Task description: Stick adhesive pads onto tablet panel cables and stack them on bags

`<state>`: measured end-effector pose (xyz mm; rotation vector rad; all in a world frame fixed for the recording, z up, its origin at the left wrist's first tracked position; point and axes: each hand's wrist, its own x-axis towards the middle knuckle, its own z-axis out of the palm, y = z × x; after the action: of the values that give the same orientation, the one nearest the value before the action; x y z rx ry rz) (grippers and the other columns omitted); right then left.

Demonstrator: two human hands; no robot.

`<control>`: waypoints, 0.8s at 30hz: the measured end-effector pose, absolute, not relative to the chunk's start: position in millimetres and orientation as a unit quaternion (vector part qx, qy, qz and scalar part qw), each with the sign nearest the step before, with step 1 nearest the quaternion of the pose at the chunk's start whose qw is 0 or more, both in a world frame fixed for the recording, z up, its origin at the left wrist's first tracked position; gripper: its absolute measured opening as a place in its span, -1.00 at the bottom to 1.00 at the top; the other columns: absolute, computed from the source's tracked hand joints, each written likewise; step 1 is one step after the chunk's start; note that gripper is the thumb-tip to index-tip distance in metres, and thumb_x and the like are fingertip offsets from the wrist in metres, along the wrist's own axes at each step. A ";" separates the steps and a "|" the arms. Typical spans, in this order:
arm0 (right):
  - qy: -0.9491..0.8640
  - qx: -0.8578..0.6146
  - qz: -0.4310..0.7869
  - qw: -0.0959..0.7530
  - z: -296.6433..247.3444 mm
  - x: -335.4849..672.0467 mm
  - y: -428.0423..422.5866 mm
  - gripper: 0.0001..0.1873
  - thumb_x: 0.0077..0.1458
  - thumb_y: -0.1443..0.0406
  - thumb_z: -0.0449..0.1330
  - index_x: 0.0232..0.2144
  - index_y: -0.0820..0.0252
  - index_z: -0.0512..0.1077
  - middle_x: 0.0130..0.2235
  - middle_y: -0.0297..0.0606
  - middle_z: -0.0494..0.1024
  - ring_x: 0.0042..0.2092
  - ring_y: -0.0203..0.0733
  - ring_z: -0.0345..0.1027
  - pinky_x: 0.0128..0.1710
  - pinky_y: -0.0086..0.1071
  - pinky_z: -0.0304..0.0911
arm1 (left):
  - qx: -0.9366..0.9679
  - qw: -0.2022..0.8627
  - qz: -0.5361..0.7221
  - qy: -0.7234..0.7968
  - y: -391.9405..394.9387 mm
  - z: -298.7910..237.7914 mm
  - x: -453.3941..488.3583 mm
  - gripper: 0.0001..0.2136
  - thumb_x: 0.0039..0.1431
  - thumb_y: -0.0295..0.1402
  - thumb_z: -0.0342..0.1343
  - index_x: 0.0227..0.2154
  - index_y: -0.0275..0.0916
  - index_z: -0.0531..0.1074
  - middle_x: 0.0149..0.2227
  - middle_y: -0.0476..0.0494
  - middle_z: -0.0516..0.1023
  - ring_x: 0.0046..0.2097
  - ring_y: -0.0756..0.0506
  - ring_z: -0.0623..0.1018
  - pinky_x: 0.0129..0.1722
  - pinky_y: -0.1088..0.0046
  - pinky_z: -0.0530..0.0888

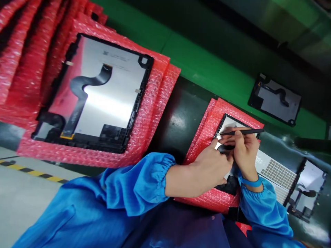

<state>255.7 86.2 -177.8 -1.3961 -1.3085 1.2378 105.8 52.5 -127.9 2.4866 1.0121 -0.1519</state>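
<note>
In the head view a display panel (228, 121) with a silvery back and black frame lies on red bubble wrap (200, 151). My left hand (204, 168) reaches over it with fingers apart, the index fingertip near the upper left edge. Pinched in my right hand (244, 151) are slim black tweezers (249, 131), held nearly level. Their thin tip points left, close to the left index fingertip and the panel's upper part. Both hands cover much of this panel's middle, so any small piece at the tip cannot be made out.
At left, a larger-looking panel (111, 103) with a black ribbon cable rests on bubble-wrap sheets, beside stacked red bubble-wrap bags (28, 58). Another panel (278, 100) sits on the green mat (201, 65). At right are a keyboard part (279, 172) and one more panel (307, 187).
</note>
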 end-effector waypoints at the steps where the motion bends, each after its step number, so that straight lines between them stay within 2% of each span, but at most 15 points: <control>1: -0.521 -0.556 0.495 0.418 -177.6 255.5 86.4 -0.71 0.37 0.00 0.29 -0.15 0.08 0.50 -0.37 -0.33 0.71 -0.48 -0.21 0.64 -0.50 -0.40 0.58 | 0.900 0.225 -0.050 0.370 52.2 -129.1 106.1 -0.38 0.22 0.05 0.39 0.07 -0.43 0.58 -0.36 -0.26 0.74 -0.36 -0.24 0.69 0.22 0.03 0.39; 4: -0.521 -0.551 0.500 0.418 -177.9 255.2 87.1 -0.72 0.38 0.02 0.28 -0.15 0.08 0.51 -0.37 -0.32 0.71 -0.47 -0.22 0.64 -0.50 -0.42 0.58 | 0.899 0.220 -0.031 0.377 51.1 -132.6 106.7 -0.39 0.15 0.04 0.45 0.02 -0.43 0.61 -0.39 -0.25 0.73 -0.40 -0.23 0.67 0.21 0.05 0.40; 7: -0.525 -0.551 0.500 0.414 -179.1 255.4 87.2 -0.74 0.40 0.04 0.27 -0.14 0.08 0.50 -0.36 -0.31 0.70 -0.44 -0.21 0.65 -0.48 -0.42 0.58 | 0.901 0.220 -0.028 0.372 52.6 -134.8 106.2 -0.37 0.12 0.06 0.47 0.00 -0.44 0.61 -0.39 -0.24 0.73 -0.37 -0.23 0.68 0.31 -0.01 0.33; 10: -0.526 -0.556 0.500 0.406 -180.3 255.5 86.8 -0.74 0.41 0.05 0.25 -0.13 0.10 0.48 -0.35 -0.31 0.70 -0.41 -0.19 0.67 -0.44 -0.39 0.59 | 0.904 0.219 -0.027 0.366 56.2 -135.9 104.4 -0.34 0.10 0.11 0.46 0.01 -0.42 0.61 -0.33 -0.27 0.74 -0.26 -0.28 0.71 0.37 -0.06 0.27; 19: -0.520 -0.560 0.506 0.401 -180.9 255.4 86.6 -0.71 0.38 0.04 0.27 -0.12 0.14 0.50 -0.39 -0.32 0.69 -0.45 -0.22 0.64 -0.45 -0.41 0.56 | 0.912 0.196 -0.012 0.359 59.8 -141.7 98.4 -0.24 0.04 0.19 0.44 0.07 -0.40 0.59 -0.10 -0.41 0.75 0.14 -0.43 0.63 0.30 -0.02 0.36; 24: -0.500 -0.561 0.518 0.409 -183.5 253.7 90.0 -0.73 0.38 0.07 0.25 -0.13 0.15 0.49 -0.40 -0.33 0.69 -0.46 -0.22 0.64 -0.46 -0.41 0.56 | 0.909 0.219 -0.020 0.355 63.0 -142.0 98.2 -0.24 0.09 0.16 0.43 0.12 -0.42 0.56 -0.03 -0.44 0.73 0.15 -0.41 0.64 0.35 -0.04 0.33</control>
<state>253.7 90.0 -183.5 -1.4132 -1.2606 1.3052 98.2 63.0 -142.0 2.5153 0.9826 -0.0565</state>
